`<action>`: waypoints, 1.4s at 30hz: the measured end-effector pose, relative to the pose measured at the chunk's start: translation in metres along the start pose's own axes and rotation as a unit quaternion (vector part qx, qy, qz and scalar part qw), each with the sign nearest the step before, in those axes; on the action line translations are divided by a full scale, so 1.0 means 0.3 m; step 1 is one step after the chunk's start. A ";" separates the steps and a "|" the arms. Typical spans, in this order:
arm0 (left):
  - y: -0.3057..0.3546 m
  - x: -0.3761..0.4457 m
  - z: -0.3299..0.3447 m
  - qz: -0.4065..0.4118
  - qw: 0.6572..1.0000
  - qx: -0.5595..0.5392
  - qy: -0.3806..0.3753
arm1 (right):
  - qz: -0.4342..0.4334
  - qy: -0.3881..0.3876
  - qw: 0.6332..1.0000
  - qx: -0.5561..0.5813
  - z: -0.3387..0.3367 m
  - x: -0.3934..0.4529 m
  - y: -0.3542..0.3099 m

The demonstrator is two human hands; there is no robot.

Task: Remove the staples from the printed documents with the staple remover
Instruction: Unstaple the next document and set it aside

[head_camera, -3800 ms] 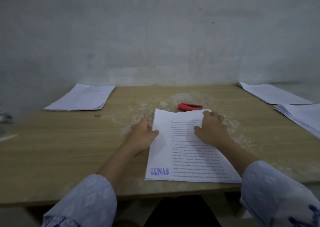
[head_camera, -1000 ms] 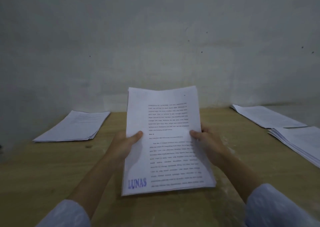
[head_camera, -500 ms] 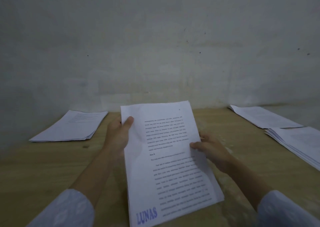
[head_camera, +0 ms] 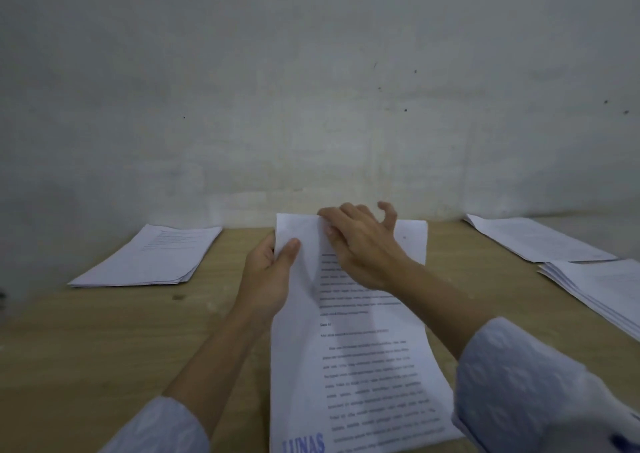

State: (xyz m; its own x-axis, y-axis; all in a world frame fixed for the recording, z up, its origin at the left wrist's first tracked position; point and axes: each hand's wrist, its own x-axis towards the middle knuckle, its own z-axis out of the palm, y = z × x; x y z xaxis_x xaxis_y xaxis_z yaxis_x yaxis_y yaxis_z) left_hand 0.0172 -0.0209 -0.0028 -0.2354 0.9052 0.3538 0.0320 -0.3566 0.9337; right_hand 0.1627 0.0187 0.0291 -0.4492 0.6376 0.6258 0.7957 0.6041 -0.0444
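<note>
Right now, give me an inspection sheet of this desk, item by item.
Surface: wooden table, bare wood showing at the left.
Job's things: printed document held up over the table, "LUNAS" at its lower left; staple remover not in view.
Clutter: paper stack far left; two paper stacks at the right.
Hands: left hand grips the document's left edge; right hand pinches its top edge.
Cables: nothing seen.
Surroundings: plain grey wall behind the table.
</note>
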 end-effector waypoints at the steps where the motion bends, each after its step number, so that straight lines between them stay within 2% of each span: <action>1: 0.004 -0.001 0.000 0.002 1.000 0.002 0.001 | 0.002 -0.012 1.000 0.006 0.000 0.000 -0.005; 8: 0.039 0.000 0.006 0.013 1.000 0.020 0.005 | 0.015 0.005 0.998 0.062 -0.017 0.008 -0.015; 28: 0.044 -0.003 0.022 0.005 0.996 0.050 0.069 | -0.013 0.021 0.999 0.039 -0.020 0.023 -0.027; 34: 0.038 -0.007 0.024 0.015 0.996 0.066 0.060 | -0.009 0.020 0.999 0.046 -0.016 0.019 -0.022; 39: 0.013 -0.009 0.012 -0.008 0.995 0.073 0.074 | -0.017 -0.018 0.999 0.030 -0.017 0.006 0.000; 42: -0.004 -0.001 -0.035 -0.040 0.993 0.058 0.098 | 0.016 -0.040 0.999 0.015 -0.033 -0.023 0.069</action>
State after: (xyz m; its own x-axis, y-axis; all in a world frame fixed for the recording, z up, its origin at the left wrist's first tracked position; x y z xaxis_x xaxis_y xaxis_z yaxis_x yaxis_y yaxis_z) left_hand 0.0069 -0.0233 -0.0046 -0.4257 0.8631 0.2717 0.1145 -0.2465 0.9624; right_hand 0.1863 0.0222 0.0316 -0.4550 0.6924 0.5600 0.7985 0.5956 -0.0877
